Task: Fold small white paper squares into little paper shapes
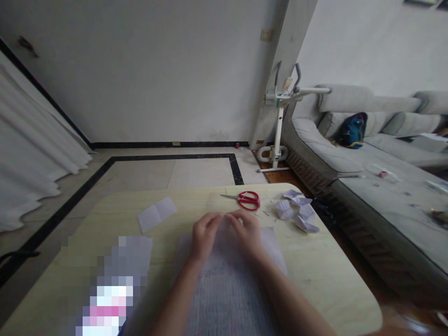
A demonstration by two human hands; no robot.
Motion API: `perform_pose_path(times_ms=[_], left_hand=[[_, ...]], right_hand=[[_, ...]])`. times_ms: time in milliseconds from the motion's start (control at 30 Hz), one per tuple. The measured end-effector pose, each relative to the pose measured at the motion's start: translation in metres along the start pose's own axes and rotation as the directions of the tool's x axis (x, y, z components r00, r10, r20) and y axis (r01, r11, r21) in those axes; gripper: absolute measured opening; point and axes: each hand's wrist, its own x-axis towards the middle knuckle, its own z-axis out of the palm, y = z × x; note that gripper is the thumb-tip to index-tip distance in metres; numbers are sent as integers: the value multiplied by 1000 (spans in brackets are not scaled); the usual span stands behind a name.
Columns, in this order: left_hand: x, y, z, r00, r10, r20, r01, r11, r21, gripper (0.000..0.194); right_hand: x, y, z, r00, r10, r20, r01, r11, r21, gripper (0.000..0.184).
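Over a large sheet of paper (227, 289) on the wooden table, my left hand (206, 233) and my right hand (247, 231) meet with their fingertips almost together. Both hands are closed in a pinch on a small piece of white paper (224, 225), which is partly hidden by the fingers and blurred. Beyond them lies a pair of scissors (247, 199) with red handles, blades pointing left. To the left rests a creased paper rectangle (157, 214). Several folded paper pieces (285, 210) sit at the right.
Small paper scraps (266, 213) lie near the scissors. At the left front of the table (336, 280) is a pixelated, bright-screened object (108, 298). A grey sofa (378, 200) with a blue bag (353, 130) stands to the right, and white exercise equipment (279, 121) is by the wall.
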Motion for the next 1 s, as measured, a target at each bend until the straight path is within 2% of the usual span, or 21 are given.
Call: perform_pose_path(times_ms=[167, 333, 533, 767, 1000], left_hand=[[0, -1, -1, 1000, 11, -8, -11, 1000, 0, 20], [0, -1, -2, 999, 25, -25, -25, 1000, 2, 19], [0, -3, -1, 999, 33, -15, -33, 999, -8, 17], [0, -2, -1, 1000, -4, -6, 4, 1000, -28, 18], [0, -1, -1, 1000, 0, 10, 0, 1000, -16, 18]], right_hand=[[1, 6, 0, 999, 19, 44, -19, 1000, 18, 14], [0, 6, 1, 996, 83, 22, -84, 996, 31, 17], [1, 5, 0, 997, 74, -1, -74, 996, 47, 17], [0, 7, -2, 995, 74, 66, -80, 993, 92, 20], [0, 5, -4, 995, 60, 75, -66, 994, 86, 17]])
